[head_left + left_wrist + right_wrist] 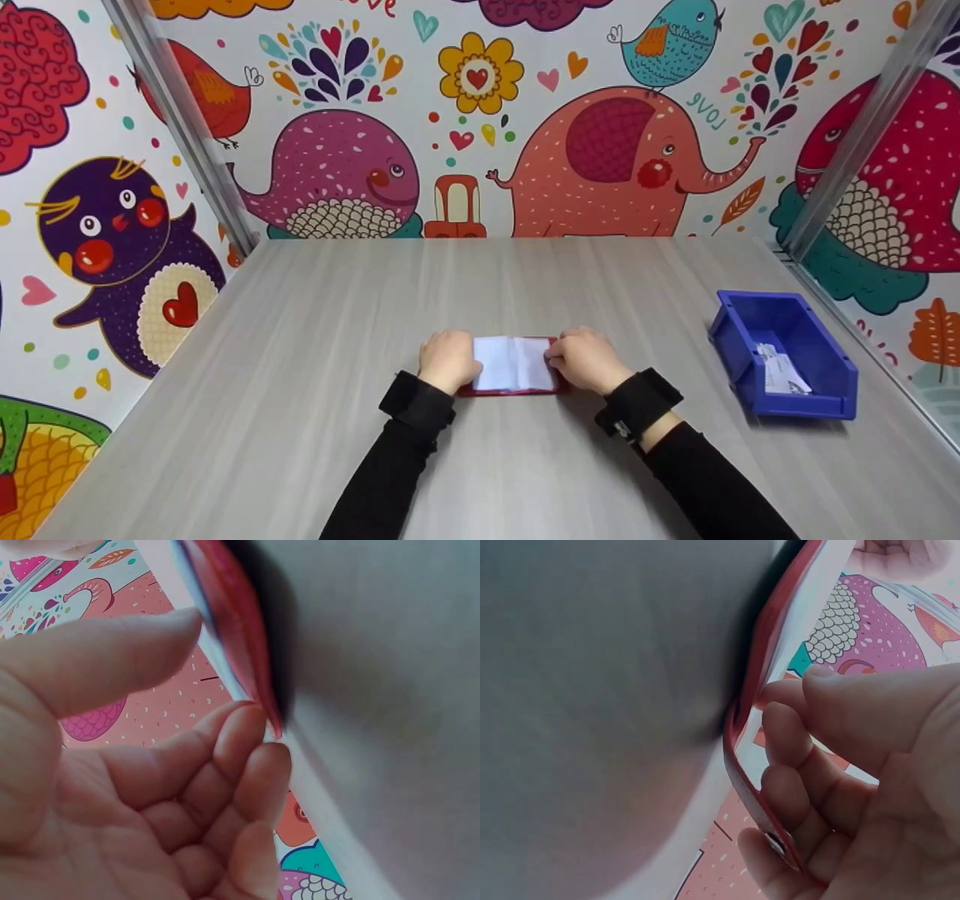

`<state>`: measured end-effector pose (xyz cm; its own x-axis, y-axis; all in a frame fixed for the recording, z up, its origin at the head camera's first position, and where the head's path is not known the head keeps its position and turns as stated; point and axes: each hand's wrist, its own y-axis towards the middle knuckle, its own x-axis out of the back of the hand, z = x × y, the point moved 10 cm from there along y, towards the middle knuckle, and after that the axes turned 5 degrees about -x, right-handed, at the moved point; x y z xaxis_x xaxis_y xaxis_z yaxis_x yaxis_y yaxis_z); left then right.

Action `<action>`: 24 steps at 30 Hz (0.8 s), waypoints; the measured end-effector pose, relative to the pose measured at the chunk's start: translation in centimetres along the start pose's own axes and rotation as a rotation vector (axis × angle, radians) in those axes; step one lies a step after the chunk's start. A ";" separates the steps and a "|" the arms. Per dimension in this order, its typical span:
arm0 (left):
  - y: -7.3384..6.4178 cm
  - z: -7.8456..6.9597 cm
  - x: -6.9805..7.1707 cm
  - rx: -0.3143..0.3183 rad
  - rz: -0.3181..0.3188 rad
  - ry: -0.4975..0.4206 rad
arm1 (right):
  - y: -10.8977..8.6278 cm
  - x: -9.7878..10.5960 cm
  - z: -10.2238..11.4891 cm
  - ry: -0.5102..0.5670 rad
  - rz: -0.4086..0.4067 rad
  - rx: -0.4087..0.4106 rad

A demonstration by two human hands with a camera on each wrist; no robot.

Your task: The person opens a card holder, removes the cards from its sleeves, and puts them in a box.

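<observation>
A small red card holder [516, 365] lies spread open on the table, with whitish pages on both sides of its middle fold. My left hand [448, 358] holds its left edge; in the left wrist view the thumb [169, 637] lies over the pages and the curled fingers [240, 739] meet the red cover [247, 652]. At the right edge, my right hand [589, 358] grips with thumb and forefinger. The right wrist view shows a red strap [750, 791] with a metal snap [778, 844] beside the lower fingers.
A blue plastic bin [806, 406] stands on the right of the table, with white printed cards [781, 373] inside. The wood-grain table [337, 300] meets patterned wall panels [465, 150] at the back and sides. Black bands [640, 405] circle both wrists.
</observation>
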<state>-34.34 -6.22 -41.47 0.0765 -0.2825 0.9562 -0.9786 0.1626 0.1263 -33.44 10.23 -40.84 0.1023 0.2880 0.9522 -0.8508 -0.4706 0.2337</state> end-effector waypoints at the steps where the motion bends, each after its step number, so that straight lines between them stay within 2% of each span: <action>1: 0.0 0.0 0.0 0.000 0.001 0.000 | 0.0 0.0 0.0 0.003 0.003 -0.003; 7: 0.0 0.0 -0.1 0.005 0.011 -0.009 | 0.0 -0.3 0.3 0.051 0.038 -0.033; 14: 0.0 0.2 -0.2 0.013 0.019 -0.020 | 0.0 -0.6 1.3 0.080 0.054 0.002; 20: 0.0 0.2 -0.2 0.012 0.019 -0.015 | 0.2 -1.3 1.4 0.104 0.099 -0.020; 24: 0.0 0.1 -0.3 0.006 0.016 -0.008 | 0.1 -1.2 1.4 0.117 0.092 -0.014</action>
<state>-34.40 -6.27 -41.76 0.0594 -0.2876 0.9559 -0.9809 0.1610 0.1094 -32.98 8.68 -41.73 -0.0364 0.3400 0.9397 -0.8609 -0.4881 0.1433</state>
